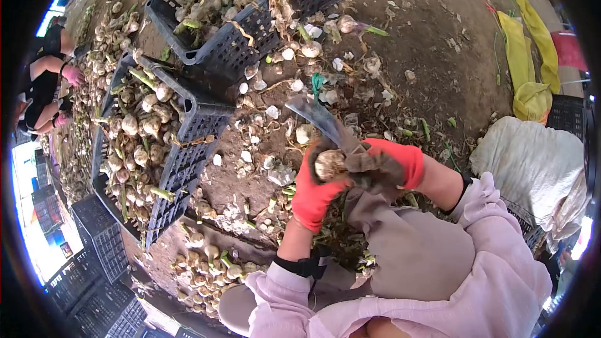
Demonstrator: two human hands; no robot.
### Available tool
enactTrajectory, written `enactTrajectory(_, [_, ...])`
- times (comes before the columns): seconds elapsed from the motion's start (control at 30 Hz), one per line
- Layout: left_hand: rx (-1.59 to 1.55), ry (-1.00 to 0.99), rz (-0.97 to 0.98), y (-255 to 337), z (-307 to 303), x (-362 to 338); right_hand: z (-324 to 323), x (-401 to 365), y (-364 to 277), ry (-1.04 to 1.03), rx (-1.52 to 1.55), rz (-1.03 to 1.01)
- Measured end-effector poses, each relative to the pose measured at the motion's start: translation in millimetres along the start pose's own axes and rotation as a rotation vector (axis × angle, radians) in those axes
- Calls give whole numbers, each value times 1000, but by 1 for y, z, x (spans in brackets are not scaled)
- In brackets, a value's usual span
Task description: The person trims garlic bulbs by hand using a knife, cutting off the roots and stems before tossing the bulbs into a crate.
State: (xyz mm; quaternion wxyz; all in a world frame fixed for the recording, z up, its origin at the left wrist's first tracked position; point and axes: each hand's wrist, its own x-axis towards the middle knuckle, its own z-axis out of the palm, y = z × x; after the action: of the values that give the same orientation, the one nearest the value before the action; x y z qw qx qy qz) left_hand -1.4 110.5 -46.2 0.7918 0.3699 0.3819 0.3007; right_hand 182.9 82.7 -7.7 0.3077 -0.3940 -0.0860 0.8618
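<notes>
My left hand (313, 195), in a red glove with a dark palm, is closed around a garlic bulb (330, 165) with its roots and dirty skin showing. In my right hand (391, 164), gloved in red and dirty grey, is a knife (318, 117) whose broad, worn blade points up and to the left. Its handle is hidden by the fingers. Both hands are close together above my knees, the knife hand touching or nearly touching the bulb. Beneath them, garlic skins and cut green stems (288, 191) litter the ground.
A dark plastic crate (194, 131) of garlic stands at left, another crate (250, 37) behind it. Loose garlic (206, 269) lies by my left knee. White sacks (532, 169) and yellow cloth (523, 62) are at right. A co-worker's pink-gloved hand (73, 75) shows far left.
</notes>
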Motion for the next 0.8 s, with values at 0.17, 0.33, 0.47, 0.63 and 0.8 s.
enactTrajectory(0.17, [-116,32,-34,-7,-10,-17,-8,-3,17,328,-907,-461])
enactTrajectory(0.33, [1164,-307,625,-19,-22,-9,0,-5,15,405,-1748,-607])
enactTrajectory(0.47, [654,-95,262,-52,-25,-15,5,-4,12,402,-1831,-563])
enactTrajectory(0.63, [118,102,-11,-10,-2,-34,-38,-3,6,548,-1760,-438])
enactTrajectory(0.8, [117,62,141,-8,6,-24,-15,-21,10,425,-319,-430])
